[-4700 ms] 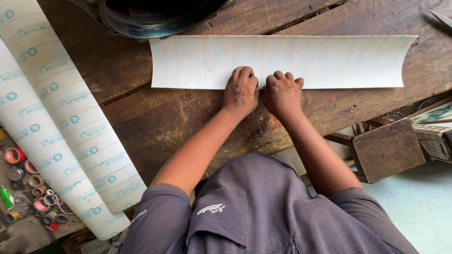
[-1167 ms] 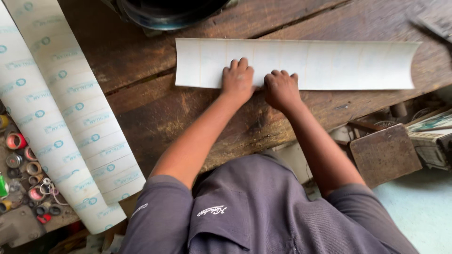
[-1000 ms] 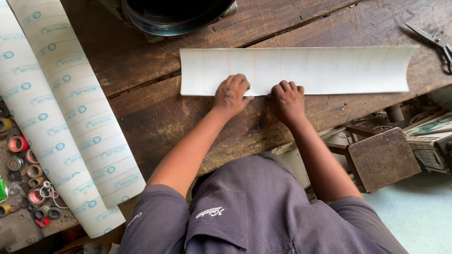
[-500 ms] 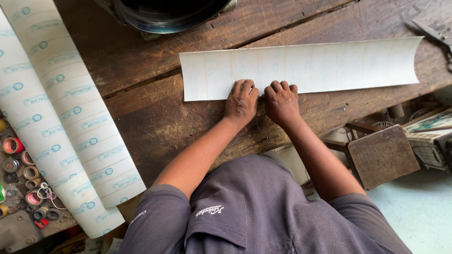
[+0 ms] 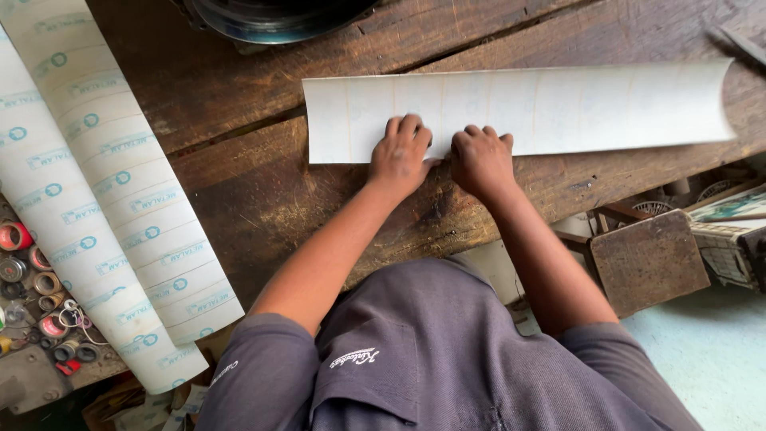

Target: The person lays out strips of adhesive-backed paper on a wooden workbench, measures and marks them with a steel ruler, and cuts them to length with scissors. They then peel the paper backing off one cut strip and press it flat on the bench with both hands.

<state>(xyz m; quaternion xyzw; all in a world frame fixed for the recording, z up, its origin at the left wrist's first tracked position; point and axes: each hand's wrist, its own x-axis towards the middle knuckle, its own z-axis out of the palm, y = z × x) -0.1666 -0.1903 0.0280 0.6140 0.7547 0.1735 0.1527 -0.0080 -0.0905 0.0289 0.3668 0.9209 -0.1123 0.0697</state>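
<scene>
Rough dark wooden planks make up the surface (image 5: pixel 239 199), which is worn and cracked, with a long gap running between two boards. On it, near the front edge and stretching toward the right edge, lies a long pale cream strip of paper-like sheet (image 5: pixel 574 104) with faint vertical lines; its right end curls up a little.

Both hands rest on the lower border of this strip, near its left half. The left hand (image 5: pixel 401 156) lies palm down with the fingers bent and the fingertips pressing on the sheet. The right hand (image 5: pixel 481 158) sits just beside it, almost touching, also palm down with the fingers curled onto the sheet. Neither hand closes a grip around anything; they only press flat on the strip.

At the left edge of the surface, two wide rolls of white sheet with blue round printed marks (image 5: pixel 104 183) lie side by side and hang over the front edge. At the back edge stands a dark round metal object (image 5: pixel 271 16), only partly visible. Below the left edge, a tray of small coloured spools and rings (image 5: pixel 36 295) is seen. On the right, lower than the surface, stands a small brown wooden stool (image 5: pixel 648 259).
</scene>
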